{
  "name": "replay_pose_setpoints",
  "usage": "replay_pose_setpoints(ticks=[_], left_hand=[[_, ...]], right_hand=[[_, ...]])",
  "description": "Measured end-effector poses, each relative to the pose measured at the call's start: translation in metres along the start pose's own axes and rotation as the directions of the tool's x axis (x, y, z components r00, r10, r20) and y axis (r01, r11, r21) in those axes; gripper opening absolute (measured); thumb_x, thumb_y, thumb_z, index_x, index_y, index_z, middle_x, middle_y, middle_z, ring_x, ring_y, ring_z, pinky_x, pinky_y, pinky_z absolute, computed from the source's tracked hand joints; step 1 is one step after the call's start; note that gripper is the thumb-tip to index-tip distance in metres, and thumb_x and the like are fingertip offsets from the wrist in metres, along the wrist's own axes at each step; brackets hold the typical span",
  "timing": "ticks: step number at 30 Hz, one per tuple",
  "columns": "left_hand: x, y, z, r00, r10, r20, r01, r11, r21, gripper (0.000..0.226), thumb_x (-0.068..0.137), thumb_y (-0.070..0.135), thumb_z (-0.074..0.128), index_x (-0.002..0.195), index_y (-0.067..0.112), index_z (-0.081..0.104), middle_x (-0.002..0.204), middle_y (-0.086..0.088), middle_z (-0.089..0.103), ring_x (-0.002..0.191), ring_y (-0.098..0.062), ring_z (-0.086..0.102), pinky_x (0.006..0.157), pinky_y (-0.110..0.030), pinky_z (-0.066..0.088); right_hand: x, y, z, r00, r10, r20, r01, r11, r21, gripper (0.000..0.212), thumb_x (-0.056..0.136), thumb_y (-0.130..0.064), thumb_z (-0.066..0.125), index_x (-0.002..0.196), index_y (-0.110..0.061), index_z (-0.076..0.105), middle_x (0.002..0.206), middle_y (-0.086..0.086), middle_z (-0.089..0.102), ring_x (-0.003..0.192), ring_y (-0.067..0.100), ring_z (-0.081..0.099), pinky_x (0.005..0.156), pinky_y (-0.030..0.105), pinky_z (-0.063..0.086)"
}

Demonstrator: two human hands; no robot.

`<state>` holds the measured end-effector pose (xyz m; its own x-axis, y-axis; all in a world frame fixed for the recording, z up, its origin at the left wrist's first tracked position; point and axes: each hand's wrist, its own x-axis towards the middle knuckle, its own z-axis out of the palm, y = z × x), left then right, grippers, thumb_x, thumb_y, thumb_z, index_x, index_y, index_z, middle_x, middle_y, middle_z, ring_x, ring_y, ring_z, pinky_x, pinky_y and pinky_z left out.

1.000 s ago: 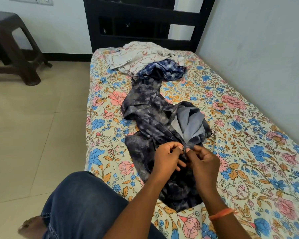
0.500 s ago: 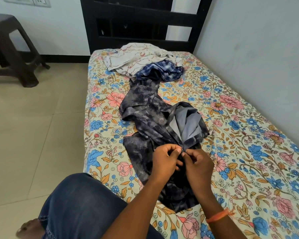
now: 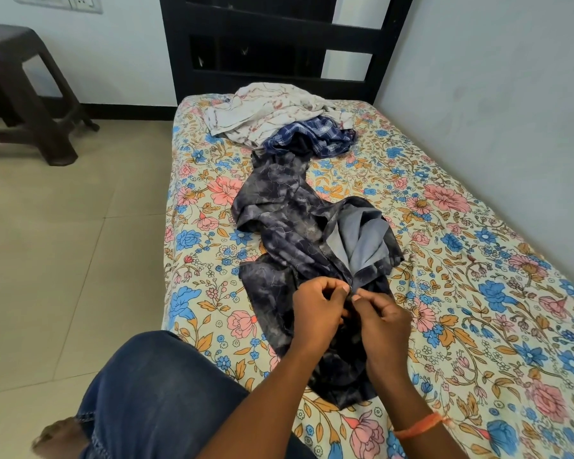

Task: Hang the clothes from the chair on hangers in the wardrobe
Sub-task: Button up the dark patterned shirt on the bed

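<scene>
Both hands — left hand, right hand — pinch the front edge of a dark patterned shirt on the bed; soft, limp fabric — best taken at collar or shoulders.

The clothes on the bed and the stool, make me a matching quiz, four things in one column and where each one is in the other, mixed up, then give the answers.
Things
1. dark patterned shirt
2. white printed garment
3. blue checked garment
4. brown plastic stool

Places
A. on the floor, left of the bed
B. at the far end of the bed, by the black headboard
C. stretched along the middle of the bed, pinched by the left hand and right hand
D. bunched between the white garment and the dark shirt

Pairs: 1-C, 2-B, 3-D, 4-A
</scene>
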<state>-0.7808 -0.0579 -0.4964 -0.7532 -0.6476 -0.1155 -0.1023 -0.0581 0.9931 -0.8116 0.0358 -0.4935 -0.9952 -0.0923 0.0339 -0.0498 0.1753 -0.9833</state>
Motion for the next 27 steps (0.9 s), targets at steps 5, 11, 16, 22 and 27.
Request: replay_pose_setpoints(ticks=[5, 11, 16, 22, 27], left_hand=[[0.003, -0.001, -0.003, 0.998, 0.03, 0.057, -0.034, 0.998, 0.057, 0.011, 0.093, 0.015, 0.064, 0.087, 0.014, 0.073, 0.075, 0.002, 0.073, 0.057, -0.011, 0.069, 0.053, -0.018, 0.051], [0.008, 0.002, -0.007, 0.984, -0.009, 0.18, -0.013, 0.993, 0.119, 0.018, 0.097, 0.016, 0.058, 0.089, 0.012, 0.074, 0.07, -0.003, 0.073, 0.059, -0.014, 0.07, 0.056, -0.026, 0.056], [0.006, 0.003, -0.007, 0.975, 0.031, 0.219, -0.074, 0.979, 0.191, 0.023, 0.094, 0.016, 0.054, 0.095, 0.016, 0.077, 0.07, -0.001, 0.073, 0.061, -0.021, 0.069, 0.06, -0.039, 0.06], [0.007, 0.007, -0.012, 0.976, 0.052, 0.214, -0.083, 0.987, 0.138, 0.014, 0.087, 0.026, 0.069, 0.08, 0.022, 0.08, 0.068, 0.004, 0.073, 0.062, -0.021, 0.071, 0.058, -0.043, 0.061], [0.01, 0.008, -0.014, 0.965, 0.004, 0.262, -0.037, 0.992, 0.119, 0.009, 0.086, 0.022, 0.073, 0.083, 0.016, 0.079, 0.071, 0.002, 0.075, 0.065, -0.02, 0.072, 0.053, -0.031, 0.059]], right_hand=[[0.003, -0.001, -0.008, 0.997, 0.055, 0.048, -0.057, 0.998, 0.038, 0.015, 0.084, -0.004, 0.072, 0.088, -0.016, 0.079, 0.083, -0.004, 0.077, 0.083, 0.014, 0.073, 0.078, 0.031, 0.056], [0.011, -0.006, -0.017, 0.995, 0.017, 0.101, -0.008, 0.996, -0.087, 0.007, 0.077, -0.009, 0.079, 0.08, -0.016, 0.079, 0.073, -0.003, 0.076, 0.072, 0.015, 0.073, 0.072, 0.03, 0.056], [0.012, -0.003, -0.011, 0.998, -0.058, 0.036, 0.065, 0.969, -0.239, 0.005, 0.075, -0.015, 0.08, 0.076, -0.018, 0.076, 0.066, -0.006, 0.073, 0.059, 0.005, 0.067, 0.058, 0.017, 0.053], [0.009, -0.005, -0.005, 0.98, -0.197, 0.0, 0.185, 0.921, -0.343, 0.009, 0.078, -0.015, 0.08, 0.076, -0.018, 0.072, 0.071, -0.01, 0.068, 0.06, -0.004, 0.062, 0.056, 0.005, 0.043], [0.009, 0.003, -0.007, 0.956, -0.291, 0.026, 0.277, 0.874, -0.4, 0.007, 0.078, -0.012, 0.08, 0.079, -0.013, 0.074, 0.073, -0.01, 0.066, 0.066, -0.002, 0.062, 0.059, 0.005, 0.042]])
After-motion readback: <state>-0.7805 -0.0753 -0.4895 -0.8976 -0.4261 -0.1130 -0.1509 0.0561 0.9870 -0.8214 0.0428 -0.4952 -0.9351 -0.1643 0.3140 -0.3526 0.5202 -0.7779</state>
